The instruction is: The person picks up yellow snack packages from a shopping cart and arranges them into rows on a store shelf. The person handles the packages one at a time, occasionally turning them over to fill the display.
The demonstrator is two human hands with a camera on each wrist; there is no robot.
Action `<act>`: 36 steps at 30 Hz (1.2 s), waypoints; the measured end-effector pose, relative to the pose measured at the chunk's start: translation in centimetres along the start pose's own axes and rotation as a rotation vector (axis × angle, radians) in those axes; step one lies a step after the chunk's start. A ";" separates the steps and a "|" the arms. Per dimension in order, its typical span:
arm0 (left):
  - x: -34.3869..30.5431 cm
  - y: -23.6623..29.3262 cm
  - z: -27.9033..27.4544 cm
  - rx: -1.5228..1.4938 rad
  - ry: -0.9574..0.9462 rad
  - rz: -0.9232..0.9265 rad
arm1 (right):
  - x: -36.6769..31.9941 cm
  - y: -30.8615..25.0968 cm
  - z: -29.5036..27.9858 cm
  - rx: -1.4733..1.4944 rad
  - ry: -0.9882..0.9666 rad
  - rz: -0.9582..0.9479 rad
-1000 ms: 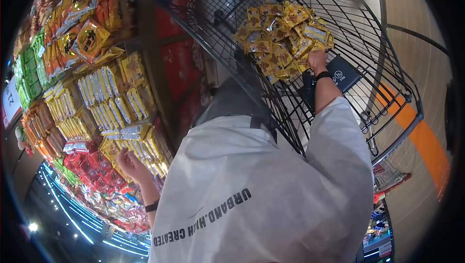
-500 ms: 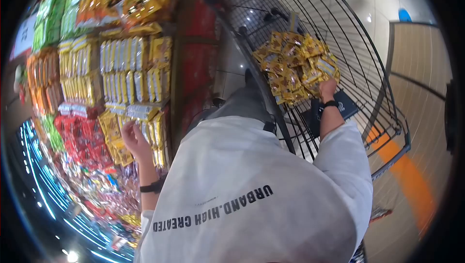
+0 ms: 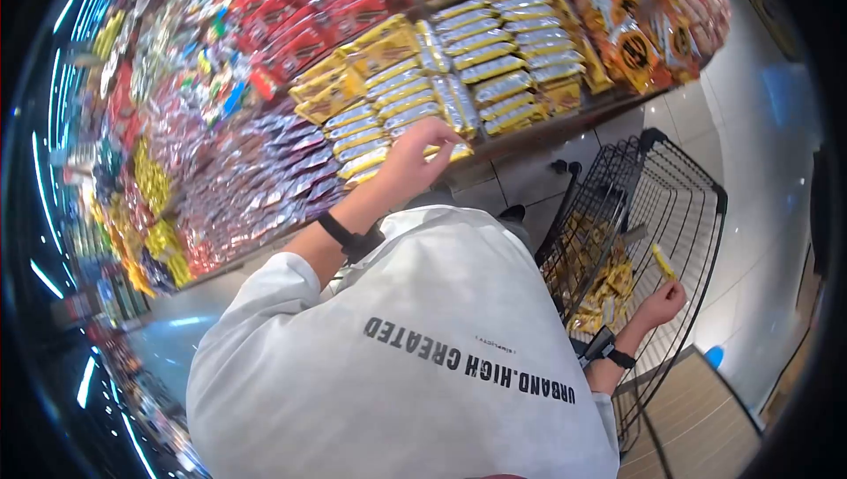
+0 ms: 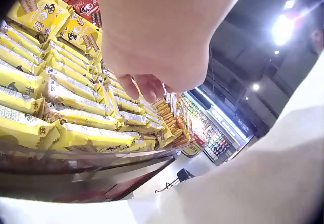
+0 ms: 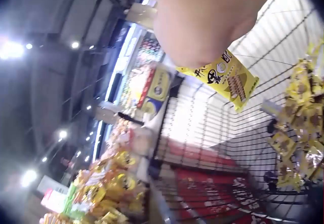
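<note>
My right hand (image 3: pixel 663 303) pinches a yellow snack packet (image 3: pixel 662 261) above the shopping cart. In the right wrist view the printed front of this yellow packet (image 5: pixel 230 82) hangs below the hand, whose fingers are mostly hidden. More yellow packets (image 3: pixel 609 289) lie heaped in the wire cart (image 3: pixel 697 188). My left hand (image 3: pixel 419 157) hovers at the front edge of the display, over rows of yellow packets (image 3: pixel 362 148). Its fingers (image 4: pixel 147 88) bend loosely beside those rows in the left wrist view, and no packet shows in them.
Red packets (image 3: pixel 304 7) and orange packets (image 3: pixel 635 47) fill other parts of the display. A dark phone-like object (image 3: pixel 598 345) lies by my right wrist in the cart. Tiled floor (image 3: pixel 520 175) shows between the display and the cart.
My view has swung toward the display. The right hand has risen from the heap with a packet pinched in it. The left hand is now at the display's front edge.
</note>
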State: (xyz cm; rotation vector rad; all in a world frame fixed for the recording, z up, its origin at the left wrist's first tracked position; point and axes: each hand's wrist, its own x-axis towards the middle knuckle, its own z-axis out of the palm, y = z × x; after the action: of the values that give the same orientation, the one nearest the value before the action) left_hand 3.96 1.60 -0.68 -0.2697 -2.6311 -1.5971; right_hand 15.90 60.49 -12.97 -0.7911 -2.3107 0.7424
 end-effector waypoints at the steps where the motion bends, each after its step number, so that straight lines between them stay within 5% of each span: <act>1: -0.2 -0.1 -0.5 -0.035 -0.044 0.034 | 1.0 -4.4 0.2 0.009 -0.010 -0.029; 4: -0.9 0.1 -1.7 -0.106 -0.025 0.013 | 2.3 -16.5 1.4 0.111 -0.033 -0.297; 8: -1.4 0.3 -3.5 -0.122 -0.009 -0.002 | 1.5 -27.2 5.4 0.648 -0.394 0.045; 14: -1.4 0.3 -6.3 -0.258 0.008 -0.095 | -5.7 -42.2 11.3 0.990 -0.918 0.290; 16: -1.2 0.3 -7.2 -0.345 0.066 -0.055 | -7.2 -44.1 13.2 1.114 -1.150 0.255; 22: -0.9 0.4 -10.0 -0.249 0.141 -0.055 | -10.1 -48.5 15.9 1.061 -1.361 0.199; 30: -1.8 -2.8 -10.2 -0.160 0.199 -0.084 | -11.1 -48.6 17.9 0.846 -1.471 0.094; 36: 0.0 -6.0 -11.0 0.218 0.281 -0.018 | -12.9 -49.6 21.9 0.746 -1.403 -0.100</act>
State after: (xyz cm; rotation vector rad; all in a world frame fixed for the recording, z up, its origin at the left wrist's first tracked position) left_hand 2.37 -10.81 -0.83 -0.0099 -2.5610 -1.2323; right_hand -7.77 11.82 0.32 0.3850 -2.6281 2.4413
